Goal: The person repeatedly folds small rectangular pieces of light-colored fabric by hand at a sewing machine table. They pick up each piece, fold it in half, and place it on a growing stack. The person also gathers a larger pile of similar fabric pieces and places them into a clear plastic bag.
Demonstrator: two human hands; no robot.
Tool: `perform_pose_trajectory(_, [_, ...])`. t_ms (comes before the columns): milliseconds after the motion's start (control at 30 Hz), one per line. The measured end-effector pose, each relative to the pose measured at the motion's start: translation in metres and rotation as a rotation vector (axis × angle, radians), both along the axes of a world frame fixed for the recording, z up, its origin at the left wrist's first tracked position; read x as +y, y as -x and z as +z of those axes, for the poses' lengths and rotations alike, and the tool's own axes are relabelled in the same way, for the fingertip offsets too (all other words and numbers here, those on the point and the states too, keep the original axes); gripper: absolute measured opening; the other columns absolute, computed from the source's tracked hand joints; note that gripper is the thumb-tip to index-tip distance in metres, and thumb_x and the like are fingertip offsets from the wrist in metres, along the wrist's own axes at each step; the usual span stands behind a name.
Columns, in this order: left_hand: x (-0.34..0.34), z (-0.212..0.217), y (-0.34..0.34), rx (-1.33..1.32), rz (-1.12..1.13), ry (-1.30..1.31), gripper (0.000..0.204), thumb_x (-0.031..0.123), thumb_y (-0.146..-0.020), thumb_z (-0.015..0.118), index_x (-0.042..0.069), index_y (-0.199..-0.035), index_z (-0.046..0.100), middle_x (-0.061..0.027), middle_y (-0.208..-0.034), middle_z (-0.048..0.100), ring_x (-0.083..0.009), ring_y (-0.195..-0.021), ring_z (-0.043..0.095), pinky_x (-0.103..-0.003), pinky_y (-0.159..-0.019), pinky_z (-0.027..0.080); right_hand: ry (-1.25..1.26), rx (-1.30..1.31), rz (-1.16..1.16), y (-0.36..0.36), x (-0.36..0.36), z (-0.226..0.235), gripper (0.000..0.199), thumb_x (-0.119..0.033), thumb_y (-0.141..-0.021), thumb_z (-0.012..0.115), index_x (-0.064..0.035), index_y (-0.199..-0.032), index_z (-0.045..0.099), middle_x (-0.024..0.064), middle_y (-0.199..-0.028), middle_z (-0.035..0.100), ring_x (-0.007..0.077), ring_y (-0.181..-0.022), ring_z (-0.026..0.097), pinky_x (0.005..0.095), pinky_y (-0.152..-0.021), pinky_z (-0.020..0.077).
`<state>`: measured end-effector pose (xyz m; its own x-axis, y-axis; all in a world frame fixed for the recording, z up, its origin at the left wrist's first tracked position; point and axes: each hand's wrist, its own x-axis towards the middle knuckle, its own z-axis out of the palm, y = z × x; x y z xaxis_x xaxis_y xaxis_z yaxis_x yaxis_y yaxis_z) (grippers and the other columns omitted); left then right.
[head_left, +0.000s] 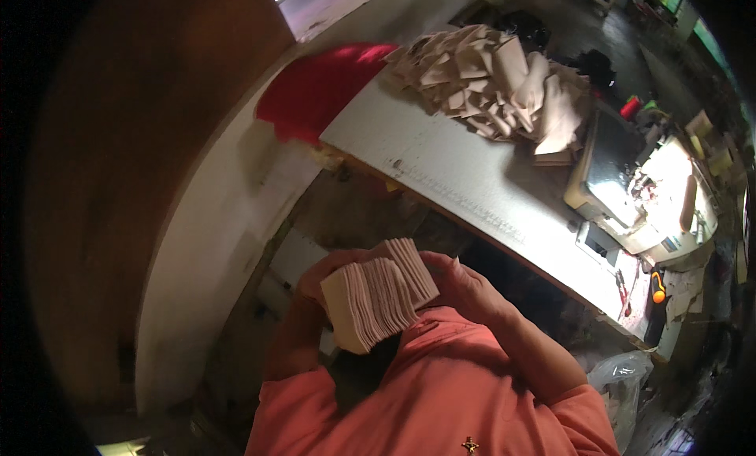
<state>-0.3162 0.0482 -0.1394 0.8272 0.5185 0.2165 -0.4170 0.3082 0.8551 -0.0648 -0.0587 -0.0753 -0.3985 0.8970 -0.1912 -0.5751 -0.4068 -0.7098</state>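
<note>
I see the left hand (327, 268) gripping a stack of beige pieces (372, 302) in front of the table (449, 164), the right hand (466, 287) against the stack. I log a loose beige heap (500, 82) on the table, a lit machine (614, 172) toward its right end, red cloth (315, 90) beside its left end.

We are holding a cloth stack (378, 298) between our left hand (331, 268) and right hand (470, 289), before the table (441, 157); on it, a cloth heap (492, 82) is lying left of a probable sewing machine (657, 200).
</note>
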Motion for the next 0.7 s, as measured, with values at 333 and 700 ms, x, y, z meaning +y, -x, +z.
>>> perform_pose_trajectory(333, [0.007, 0.064, -0.108, 0.026, -0.010, -0.048, 0.049, 0.023, -0.077, 0.059, -0.005, -0.114, 0.043, -0.0148, -0.109, 0.052, -0.0198, -0.098, 0.051, -0.034, -0.082, 0.043, -0.087, -0.053, -0.150, -0.057, 0.017, 0.062, 0.072, -0.053, -0.084, 0.031, 0.0008, -0.129, 0.018, 0.0175, -0.115, 0.043, 0.0264, -0.099, 0.049, 0.0399, -0.087, 0.0371])
perform_pose_trajectory(700, [0.018, 0.078, -0.150, -0.319, -0.166, -0.051, 0.074, 0.023, -0.064, 0.070, -0.003, -0.122, 0.033, -0.0135, -0.116, 0.046, -0.0208, -0.103, 0.048, -0.036, -0.084, 0.041, -0.236, -0.151, -0.341, -0.085, 0.000, 0.129, 0.058, -0.042, -0.085, 0.044, -0.0052, -0.126, 0.025, 0.0156, -0.102, 0.049, 0.0226, -0.086, 0.056, 0.0348, -0.072, 0.0475])
